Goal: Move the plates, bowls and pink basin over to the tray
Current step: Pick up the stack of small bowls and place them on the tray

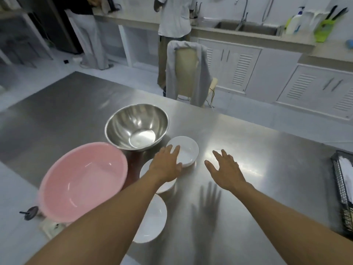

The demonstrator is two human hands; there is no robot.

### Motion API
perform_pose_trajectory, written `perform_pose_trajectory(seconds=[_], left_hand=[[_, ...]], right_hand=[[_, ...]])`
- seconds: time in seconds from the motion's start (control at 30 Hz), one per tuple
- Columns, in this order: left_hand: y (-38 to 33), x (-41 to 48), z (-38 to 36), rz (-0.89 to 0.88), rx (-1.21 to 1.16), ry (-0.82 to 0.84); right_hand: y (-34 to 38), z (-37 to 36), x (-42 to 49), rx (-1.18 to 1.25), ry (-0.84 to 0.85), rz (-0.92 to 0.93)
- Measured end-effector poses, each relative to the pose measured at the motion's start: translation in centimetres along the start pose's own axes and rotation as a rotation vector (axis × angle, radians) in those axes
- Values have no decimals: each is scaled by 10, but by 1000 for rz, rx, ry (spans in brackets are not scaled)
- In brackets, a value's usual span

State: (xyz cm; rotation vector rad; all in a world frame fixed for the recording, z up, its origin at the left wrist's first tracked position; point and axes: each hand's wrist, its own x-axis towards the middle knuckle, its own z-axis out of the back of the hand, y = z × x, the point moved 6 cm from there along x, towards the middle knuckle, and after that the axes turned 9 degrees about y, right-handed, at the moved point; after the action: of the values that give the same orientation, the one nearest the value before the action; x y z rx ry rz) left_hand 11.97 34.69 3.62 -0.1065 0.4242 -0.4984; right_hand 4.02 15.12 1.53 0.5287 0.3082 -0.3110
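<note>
A stainless-steel table [248, 142] fills most of the view, its brushed top throwing glare and the shadow of a spread hand. On its left side, overhanging the near edge, sits the pink basin [82, 180], upright with nothing visible inside. Just behind it and touching its rim stands a steel mixing bowl [137, 127], also upright. At the far right edge of the table lies a dark wire-mesh tray [342, 190], only partly in frame and well apart from the dishes. Three white dishes run in a line toward the camera to the right of the basin: the farthest white bowl [188, 153] beside the steel bowl, a middle white dish [146, 169] largely hidden under the forearm, and a near white plate [152, 219] close to the table edge. The left hand [166, 165] reaches over the farthest bowl, fingers spread across its left rim and thumb at its near edge, not closed around it. The right hand [225, 167] hovers above bare steel just right of that bowl, fingers splayed, holding nothing.
</note>
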Motion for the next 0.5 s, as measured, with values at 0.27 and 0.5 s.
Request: perform_pose_trajectory(seconds=[0.27, 0.5], left_hand=[[41, 27, -4, 23, -55, 18], [45, 71, -13, -36, -91, 48]], right_hand=[[31, -26, 38, 70, 80, 10], [45, -37, 77, 77, 130, 5]])
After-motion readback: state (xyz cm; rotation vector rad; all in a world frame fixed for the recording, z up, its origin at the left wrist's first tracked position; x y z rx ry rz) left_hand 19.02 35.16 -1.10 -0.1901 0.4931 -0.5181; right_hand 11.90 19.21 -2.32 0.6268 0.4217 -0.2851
